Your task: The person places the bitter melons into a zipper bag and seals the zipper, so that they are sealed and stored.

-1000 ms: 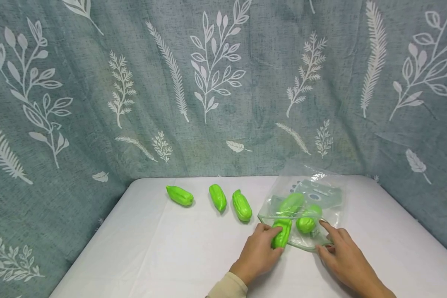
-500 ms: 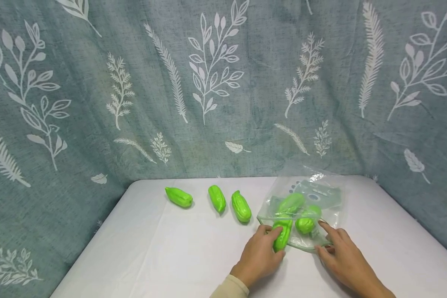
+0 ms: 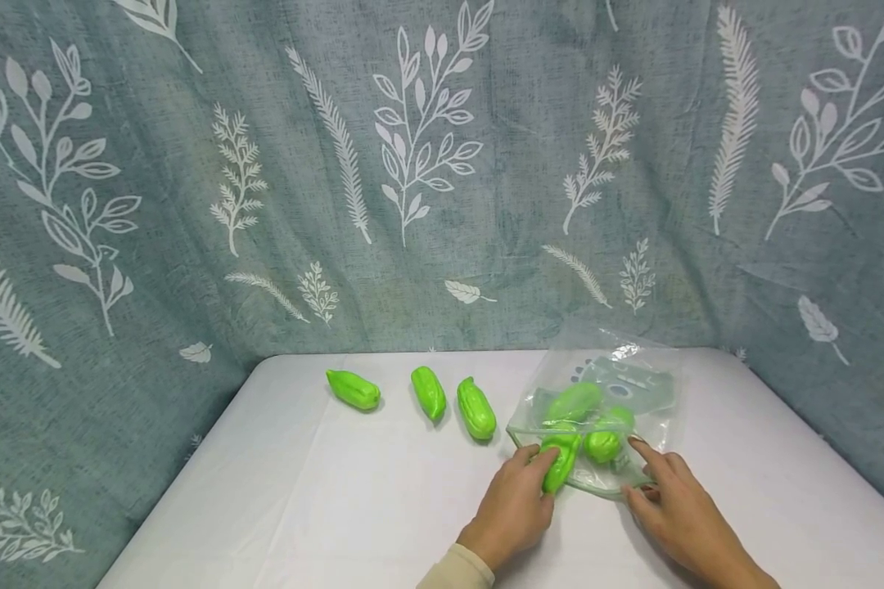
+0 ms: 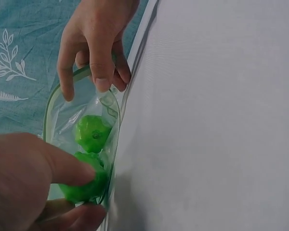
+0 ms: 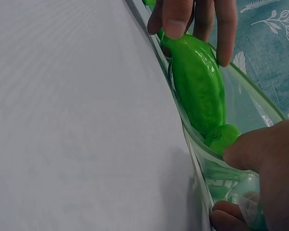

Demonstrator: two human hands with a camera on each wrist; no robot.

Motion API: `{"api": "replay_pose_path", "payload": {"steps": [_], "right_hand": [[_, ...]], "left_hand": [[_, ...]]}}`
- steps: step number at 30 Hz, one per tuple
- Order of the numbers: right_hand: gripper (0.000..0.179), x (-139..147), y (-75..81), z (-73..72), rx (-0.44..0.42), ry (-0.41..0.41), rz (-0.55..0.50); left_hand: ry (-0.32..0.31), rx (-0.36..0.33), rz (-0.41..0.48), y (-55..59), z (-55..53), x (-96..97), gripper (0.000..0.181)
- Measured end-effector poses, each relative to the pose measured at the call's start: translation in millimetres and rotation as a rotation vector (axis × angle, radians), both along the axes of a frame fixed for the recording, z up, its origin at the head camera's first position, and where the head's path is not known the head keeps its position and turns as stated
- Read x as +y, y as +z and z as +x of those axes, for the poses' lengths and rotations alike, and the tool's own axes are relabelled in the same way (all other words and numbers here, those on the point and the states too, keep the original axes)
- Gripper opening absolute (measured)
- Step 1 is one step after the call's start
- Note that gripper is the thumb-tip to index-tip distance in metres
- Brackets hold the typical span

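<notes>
My left hand [image 3: 511, 509] grips a glossy, long green ridged vegetable [image 3: 566, 460] between thumb and fingers at the mouth of a clear zip bag [image 3: 661, 421]. The far end of this vegetable lies inside the bag, its near end in my fingers. My right hand [image 3: 681, 517] pinches the bag's green-edged rim on the right, and the right wrist view shows its thumb [image 5: 250, 149] over that rim. Inside the bag lie a long green vegetable [image 3: 576, 401] and another [image 3: 604, 446] turned end-on. In the left wrist view, two rounded green ends show within the mouth.
Three similar green vegetables lie on the white table to the left of the bag: one at far left [image 3: 354, 390], one in the middle [image 3: 429, 394] and one nearer [image 3: 475, 411]. A patterned blue-green curtain [image 3: 516, 188] hangs behind the table and along its sides.
My left hand has slid the gripped vegetable slightly farther into the bag, and its near end has tilted a little. My right hand keeps its place on the rim.
</notes>
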State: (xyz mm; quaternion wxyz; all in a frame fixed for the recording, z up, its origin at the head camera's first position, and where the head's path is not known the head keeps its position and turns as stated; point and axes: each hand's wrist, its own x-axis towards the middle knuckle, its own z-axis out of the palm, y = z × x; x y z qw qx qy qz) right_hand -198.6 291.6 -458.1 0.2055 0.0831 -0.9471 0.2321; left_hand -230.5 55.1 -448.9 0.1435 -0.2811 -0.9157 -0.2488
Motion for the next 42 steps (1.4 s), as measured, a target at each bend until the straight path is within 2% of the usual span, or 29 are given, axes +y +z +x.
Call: {"api": "replay_pose_path", "payload": {"steps": [7, 16, 20, 26, 35, 42], "right_hand": [[0.068, -1, 0.4, 0.4, -0.015, -0.005, -0.004], [0.069, 0, -0.4, 0.0, -0.005, -0.001, -0.001], [0.069, 0, -0.3, -0.4, 0.011, -0.001, -0.004], [0.069, 0, -1.0, -0.5, 0.009, -0.002, -0.004], [0.069, 2, -1.4, -0.5, -0.008, -0.004, 0.001], [0.069, 1, 0.0, 0.2, -0.010, -0.007, 0.004]], "left_hand": [[0.028, 0.053, 0.020, -3.9, -2.1, 0.6, 0.057], [0.047, 0.070, -0.055, -3.2, -0.5, 1.0, 0.058], [0.047, 0.100, -0.077, -2.1, 1.1, 1.3, 0.053], [0.031, 0.153, -0.110, 2.1, 5.8, -0.4, 0.043], [-0.035, 0.246, -0.232, 5.8, 16.1, -2.8, 0.040], [-0.057, 0.257, -0.247, 5.3, 15.3, -1.6, 0.040]]}}
